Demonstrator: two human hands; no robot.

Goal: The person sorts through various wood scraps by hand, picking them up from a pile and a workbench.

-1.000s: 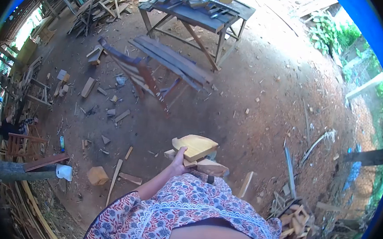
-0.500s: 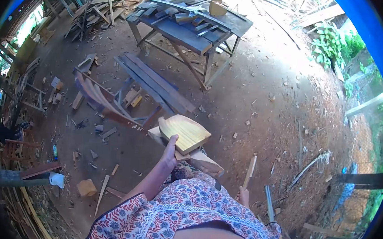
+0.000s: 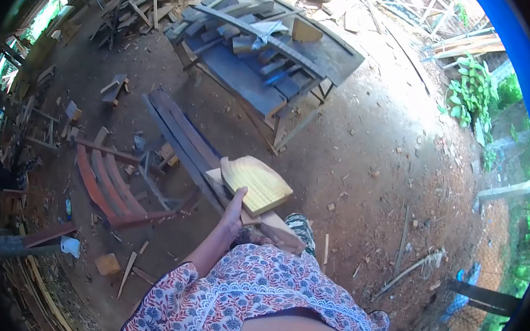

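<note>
My left hand (image 3: 232, 218) is closed around a small stack of cut wood in front of my body, its thumb pressed on the top piece. That top piece is a thick pale yellow wood block (image 3: 257, 182) with a curved edge. Beneath it, other wood pieces stick out, among them a brownish wood piece (image 3: 281, 231) pointing to the lower right. Right of my patterned top (image 3: 293, 280), a thin pale wood strip (image 3: 326, 248) shows upright. My right hand is out of sight.
A dark table (image 3: 234, 79) loaded with boards stands ahead. A long plank bench (image 3: 183, 131) lies nearer, with a reddish slatted chair frame (image 3: 114, 185) left of it. Wood offcuts litter the dirt floor, and a wood pile (image 3: 133, 15) sits at the back left.
My view has shifted forward, bringing the table and bench nearer. My left hand keeps the wood stack. My right hand, which held a wood stick, has gone out of view.
</note>
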